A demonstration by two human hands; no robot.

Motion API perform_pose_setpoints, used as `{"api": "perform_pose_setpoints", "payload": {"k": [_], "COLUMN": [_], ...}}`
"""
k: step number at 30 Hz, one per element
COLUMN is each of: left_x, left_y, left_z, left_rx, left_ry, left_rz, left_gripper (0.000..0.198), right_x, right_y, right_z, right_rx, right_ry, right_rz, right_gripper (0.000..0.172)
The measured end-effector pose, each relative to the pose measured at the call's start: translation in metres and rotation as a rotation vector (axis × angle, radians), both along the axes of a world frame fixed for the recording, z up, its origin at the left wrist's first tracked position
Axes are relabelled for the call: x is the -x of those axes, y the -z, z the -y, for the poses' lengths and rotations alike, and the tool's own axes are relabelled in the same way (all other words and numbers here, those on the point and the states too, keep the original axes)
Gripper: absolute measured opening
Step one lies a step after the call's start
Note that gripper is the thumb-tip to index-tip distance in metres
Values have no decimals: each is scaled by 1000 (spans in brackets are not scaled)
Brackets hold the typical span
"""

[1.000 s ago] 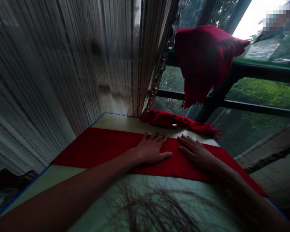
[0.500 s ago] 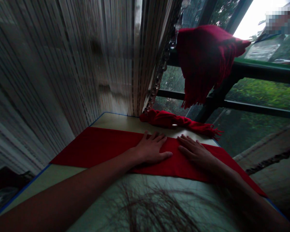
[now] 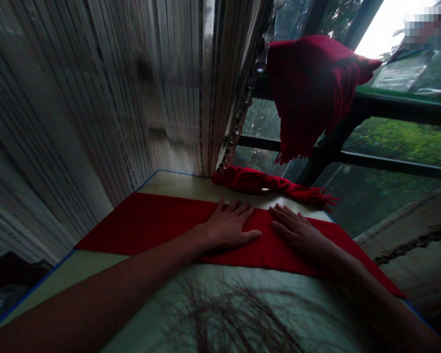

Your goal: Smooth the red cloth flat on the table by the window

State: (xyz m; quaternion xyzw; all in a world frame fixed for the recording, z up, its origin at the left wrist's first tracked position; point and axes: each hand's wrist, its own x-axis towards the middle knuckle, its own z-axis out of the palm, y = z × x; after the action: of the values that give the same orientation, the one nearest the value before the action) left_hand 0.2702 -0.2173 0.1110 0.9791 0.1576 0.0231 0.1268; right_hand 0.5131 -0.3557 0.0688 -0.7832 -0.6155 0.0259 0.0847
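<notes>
Our left hand (image 3: 231, 229) rests palm down with fingers spread, our right hand (image 3: 296, 233) with fingers closer together, both on the red cloth (image 3: 139, 223) lying across the table (image 3: 176, 184). Beyond it lies a bunched, fringed scarf (image 3: 242, 178); a red fabric (image 3: 308, 88) hangs by the window (image 3: 393, 142). Hair (image 3: 235, 323) blocks our near view.
</notes>
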Motion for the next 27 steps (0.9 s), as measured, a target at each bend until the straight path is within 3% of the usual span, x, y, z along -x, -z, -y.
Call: {"api": "perform_pose_setpoints", "payload": {"k": [21, 27], "left_x": [2, 3], "left_y": [-3, -4], "left_z": [2, 2], "left_rx": [12, 21], "left_ry": [6, 7], "left_rz": [-1, 7], "left_gripper": [85, 85], "right_x": [-1, 23], "right_y": [2, -11], "right_z": [1, 1], "right_rx": [-40, -105], "right_ry": [-14, -94], "right_rz": [-7, -30], "right_gripper": [72, 71]}}
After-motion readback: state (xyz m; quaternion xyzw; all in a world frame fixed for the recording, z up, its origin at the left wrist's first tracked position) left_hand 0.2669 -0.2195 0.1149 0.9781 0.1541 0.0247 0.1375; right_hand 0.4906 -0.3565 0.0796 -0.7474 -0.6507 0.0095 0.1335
